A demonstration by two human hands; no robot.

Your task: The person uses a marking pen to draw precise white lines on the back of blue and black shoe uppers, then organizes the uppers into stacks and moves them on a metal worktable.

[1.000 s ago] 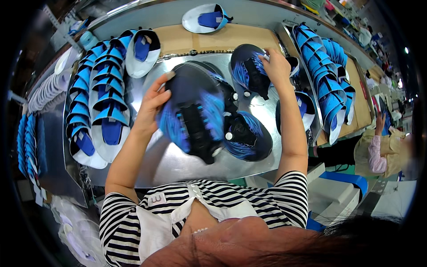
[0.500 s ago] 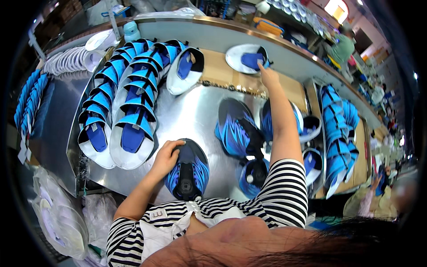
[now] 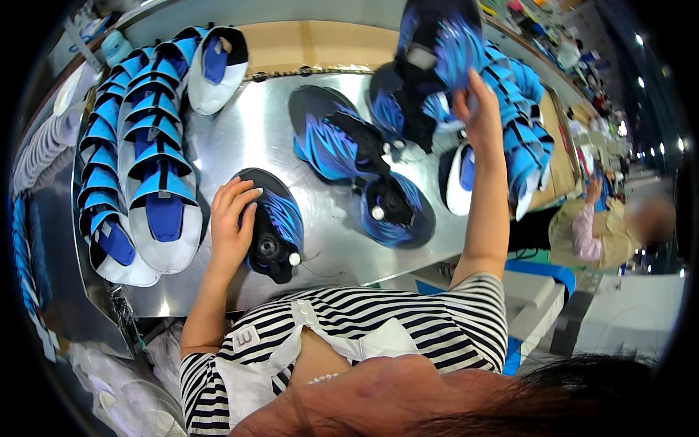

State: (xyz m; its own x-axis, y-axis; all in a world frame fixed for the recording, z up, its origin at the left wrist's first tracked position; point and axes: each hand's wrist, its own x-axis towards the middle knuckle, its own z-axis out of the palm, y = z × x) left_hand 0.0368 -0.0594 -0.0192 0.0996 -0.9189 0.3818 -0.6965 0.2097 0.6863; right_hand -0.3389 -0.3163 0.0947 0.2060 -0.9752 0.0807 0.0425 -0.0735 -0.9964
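My left hand (image 3: 234,222) lies on a blue and black shoe upper (image 3: 284,218) with a round dial on its tongue, fingers bent and apart along its left side. Off to the right, my right hand (image 3: 480,109) pinches the edge of another blue-purple shoe upper (image 3: 459,54), raised above the table, its black tongue hanging down; motion blurs it. Between my hands lie a shoe upper (image 3: 328,149) with a dark toe and, nearer me, one more upper (image 3: 397,211). A further upper (image 3: 386,102) is partly covered by the raised one.
Long rows of nested light-blue and white uppers (image 3: 162,197) stand on the left of the metal table (image 3: 320,258). A single white-lined upper (image 3: 218,73) lies beyond them, beside a cardboard strip (image 3: 320,44). More stacked uppers (image 3: 520,138) are at the right. Another person (image 3: 597,226) works farther right.
My right hand has left the back board and now holds a shoe upper up at the right. The white-lined upper it touched no longer lies there. My left hand's fingers have spread; the view has shifted right.
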